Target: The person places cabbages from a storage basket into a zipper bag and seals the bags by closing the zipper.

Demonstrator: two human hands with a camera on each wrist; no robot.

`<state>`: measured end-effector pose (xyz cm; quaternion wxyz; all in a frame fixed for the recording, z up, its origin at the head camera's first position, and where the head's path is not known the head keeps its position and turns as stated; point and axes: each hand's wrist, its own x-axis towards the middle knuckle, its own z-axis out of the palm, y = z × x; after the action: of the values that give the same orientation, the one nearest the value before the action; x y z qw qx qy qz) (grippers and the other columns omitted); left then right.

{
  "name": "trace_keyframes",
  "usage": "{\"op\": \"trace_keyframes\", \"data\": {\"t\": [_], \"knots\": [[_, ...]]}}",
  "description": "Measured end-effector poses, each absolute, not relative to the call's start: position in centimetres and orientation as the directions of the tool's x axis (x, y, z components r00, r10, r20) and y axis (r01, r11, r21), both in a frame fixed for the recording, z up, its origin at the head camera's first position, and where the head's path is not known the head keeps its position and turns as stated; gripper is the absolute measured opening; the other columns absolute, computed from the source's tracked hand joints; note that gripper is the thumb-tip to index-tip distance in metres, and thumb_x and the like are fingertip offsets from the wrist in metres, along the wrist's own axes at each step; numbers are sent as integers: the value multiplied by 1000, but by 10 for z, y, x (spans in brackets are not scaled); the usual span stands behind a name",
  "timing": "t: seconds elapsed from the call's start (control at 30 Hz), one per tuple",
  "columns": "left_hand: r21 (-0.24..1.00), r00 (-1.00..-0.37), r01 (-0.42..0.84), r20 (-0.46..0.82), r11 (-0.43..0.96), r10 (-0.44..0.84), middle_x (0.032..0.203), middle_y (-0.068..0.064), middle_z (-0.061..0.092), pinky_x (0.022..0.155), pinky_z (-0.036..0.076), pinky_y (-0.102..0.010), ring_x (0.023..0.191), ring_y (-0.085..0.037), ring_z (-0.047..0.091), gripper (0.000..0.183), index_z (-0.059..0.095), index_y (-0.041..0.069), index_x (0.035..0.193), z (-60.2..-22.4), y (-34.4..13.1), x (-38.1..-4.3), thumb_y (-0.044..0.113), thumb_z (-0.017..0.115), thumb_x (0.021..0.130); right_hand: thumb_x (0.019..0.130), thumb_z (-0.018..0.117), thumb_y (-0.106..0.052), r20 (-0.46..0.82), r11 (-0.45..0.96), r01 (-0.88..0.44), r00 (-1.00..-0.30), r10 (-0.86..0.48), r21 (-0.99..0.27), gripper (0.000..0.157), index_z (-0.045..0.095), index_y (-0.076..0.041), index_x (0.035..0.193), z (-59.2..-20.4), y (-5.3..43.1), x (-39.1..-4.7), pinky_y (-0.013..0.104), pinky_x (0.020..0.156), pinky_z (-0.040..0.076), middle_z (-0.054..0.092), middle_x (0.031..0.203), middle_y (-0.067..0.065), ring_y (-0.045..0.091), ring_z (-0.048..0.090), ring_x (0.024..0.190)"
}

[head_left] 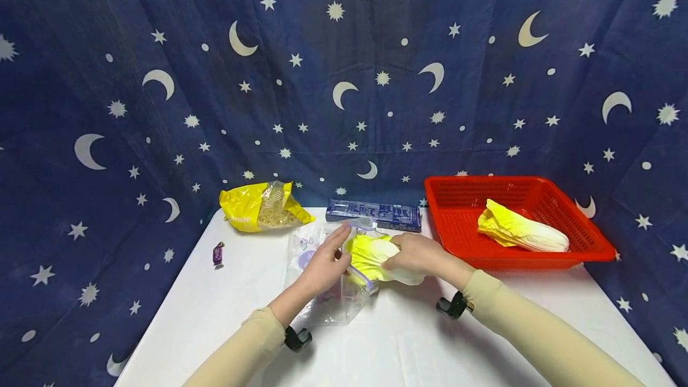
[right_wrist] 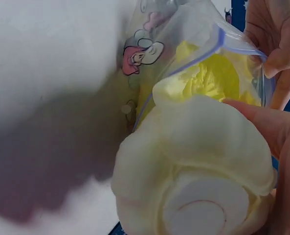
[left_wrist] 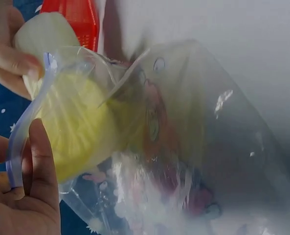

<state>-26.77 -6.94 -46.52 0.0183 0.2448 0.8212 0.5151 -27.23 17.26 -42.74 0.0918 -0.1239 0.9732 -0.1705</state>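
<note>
At the centre left of the head view your left hand [head_left: 325, 264] pinches the blue zip edge of the clear bag [head_left: 333, 279], thumb against fingers, and keeps its mouth open. The bag lies on the white table [head_left: 242, 297], just below the middle of the frame. The film looks thin, soft and slippery, so I think the stiffer zip edge is the best place to hold it.

Right beside it, your right hand [head_left: 416, 255] grips the pale stem end of the cabbage [head_left: 371, 255], fingers curled around it. The yellow leafy end is already inside the bag mouth; the stem end is outside. The cabbage looks light and a little soft, perhaps a toy, and the thick stem seems the firmest part to hold.

At the right of the frame a second cabbage [head_left: 521, 232] lies in the red basket [head_left: 591, 237].

How deep the leaves go is hard to see, because your hands cover the mouth. The bottom of the bag is blurred in the left wrist view.
</note>
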Motion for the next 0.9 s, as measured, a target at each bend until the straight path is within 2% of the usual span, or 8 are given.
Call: {"op": "trace_keyframes", "data": {"t": [0.17,0.3,0.5,0.57,0.73,0.9], "knots": [[844,-883,375,200,382,425,168,-5,24,64,61,-27,70,-15,62,58,33,3,159,-470,-64,-266,16,52,106,80,76,-48,-149,867,-151,-957,-248,-475,48,74,-10,109,-427,170,-273,35,67,52,70,93,4,19,61,77],[831,-871,399,212,387,442,169,-7,22,65,60,-26,70,-12,60,58,32,3,159,-474,-60,-264,12,51,106,83,75,-44,-186,771,-71,-953,-241,-633,42,72,-5,99,-428,171,-274,30,62,53,67,80,4,19,62,72],[833,-868,403,216,378,448,169,-1,21,65,58,-26,71,-10,55,58,31,5,160,-473,-58,-261,12,51,106,88,72,-43,-280,629,78,-932,-229,-774,38,70,-5,91,-434,176,-280,25,56,49,64,76,5,15,59,68],[847,-869,391,211,361,447,170,1,19,64,59,-27,72,-11,56,59,29,6,161,-473,-58,-261,12,51,106,89,71,-44,-340,566,167,-915,-215,-807,39,69,-5,92,-436,177,-282,27,56,52,64,78,6,16,60,68],[862,-884,366,206,349,419,171,0,15,64,57,-27,73,-13,55,62,27,7,162,-474,-58,-261,11,51,105,91,69,-44,-475,340,395,-858,-195,-853,46,64,-3,109,-444,178,-287,36,65,59,68,89,10,22,66,77],[867,-894,340,178,365,411,171,2,15,66,59,-29,76,-13,54,61,28,9,162,-477,-58,-260,11,52,105,96,61,-42,-535,131,519,-808,-248,-845,47,56,-2,120,-450,182,-294,38,72,61,68,96,11,24,68,84]]}}
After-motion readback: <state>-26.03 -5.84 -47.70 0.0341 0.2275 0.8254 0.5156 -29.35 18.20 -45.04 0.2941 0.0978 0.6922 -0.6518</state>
